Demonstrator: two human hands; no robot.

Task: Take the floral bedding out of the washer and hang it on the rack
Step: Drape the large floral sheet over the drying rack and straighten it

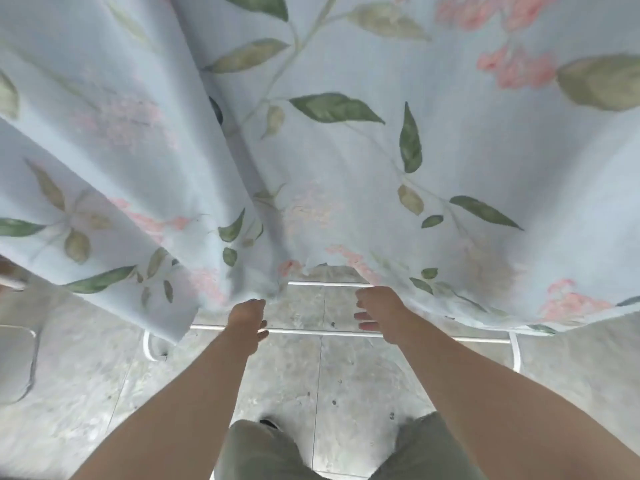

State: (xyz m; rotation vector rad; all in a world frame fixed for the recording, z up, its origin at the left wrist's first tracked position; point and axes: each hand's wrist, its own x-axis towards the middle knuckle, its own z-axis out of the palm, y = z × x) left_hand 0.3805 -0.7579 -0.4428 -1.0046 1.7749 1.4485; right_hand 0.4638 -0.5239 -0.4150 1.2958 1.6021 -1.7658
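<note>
**Slippage risk at the lower hem**

Bedding first: the floral bedding (346, 150) fills the upper two thirds of the frame. It is draped over the white rack (311, 331), and its hem ends at centre, just above your hands. Your left hand (247, 318) reaches the bunched hem left of centre. Its fingers are curled, but blur keeps me from telling whether they pinch cloth. Your right hand (377, 311) sits just beside the hem, fingers (362, 317) loosely apart, holding nothing I can see.

The cloth looks uneven to me: a deep fold runs down the middle, and the left part reaches lower in the frame, toward the floor (346, 375). Tug one side and the sheet could slide off the bars, or a corner could drag on the tiles.

Cloth hides the rack's upper bars, so you cannot judge how much hangs on the far side. The washer is out of view. A pale object (17, 358) at the left edge is cut off and unclear.
</note>
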